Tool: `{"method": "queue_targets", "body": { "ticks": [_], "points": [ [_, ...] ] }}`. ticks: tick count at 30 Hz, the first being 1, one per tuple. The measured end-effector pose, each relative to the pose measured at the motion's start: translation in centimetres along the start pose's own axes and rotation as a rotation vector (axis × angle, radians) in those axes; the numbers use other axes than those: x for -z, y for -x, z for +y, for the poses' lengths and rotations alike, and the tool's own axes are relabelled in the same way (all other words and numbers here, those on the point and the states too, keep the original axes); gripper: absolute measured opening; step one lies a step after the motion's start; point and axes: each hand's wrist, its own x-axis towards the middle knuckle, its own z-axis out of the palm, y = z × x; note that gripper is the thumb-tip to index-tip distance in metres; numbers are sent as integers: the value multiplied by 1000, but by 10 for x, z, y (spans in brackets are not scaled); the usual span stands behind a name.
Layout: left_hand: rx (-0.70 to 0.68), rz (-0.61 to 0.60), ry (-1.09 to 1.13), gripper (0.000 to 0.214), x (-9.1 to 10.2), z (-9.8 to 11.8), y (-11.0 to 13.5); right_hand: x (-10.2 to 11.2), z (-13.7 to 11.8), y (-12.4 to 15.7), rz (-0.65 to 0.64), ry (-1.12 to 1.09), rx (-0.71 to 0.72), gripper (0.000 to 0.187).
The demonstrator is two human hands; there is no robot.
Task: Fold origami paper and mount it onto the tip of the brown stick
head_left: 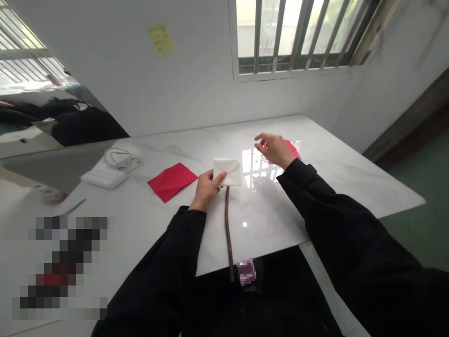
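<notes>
My left hand [206, 189] pinches a folded white square of paper or cloth [228, 171] by its lower left side, with the thumb lying on top. A long, thin brown cord [228, 229] runs from just below that square over the near edge of the white marble table [326, 159]. My right hand [275, 150] is raised above the table with its fingers apart, holding nothing. Just behind it lies a red paper sheet [292, 149], partly hidden by the hand. Another red paper square [171, 182] lies flat to the left of my left hand.
A white folded pad [104, 178] and a coiled white cable [119, 158] lie at the table's left. A tall mirror [56, 121] leans at the left, and a barred window [294, 37] is behind the table's far edge. A pixelated patch covers something at lower left.
</notes>
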Motion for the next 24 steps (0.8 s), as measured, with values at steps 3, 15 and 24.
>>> {"method": "queue_targets", "body": {
  "ticks": [3, 15, 24],
  "points": [
    [-23, 34, 3, 49, 3, -2, -3, -39, 39, 12, -183, 92, -165, 25],
    [-63, 97, -35, 47, 3, -5, -3, -62, 54, 27, -140, -18, -215, 10],
    [-62, 82, -49, 47, 3, -7, -4, -57, 37, 28, -71, 11, -212, 8]
  ]
}}
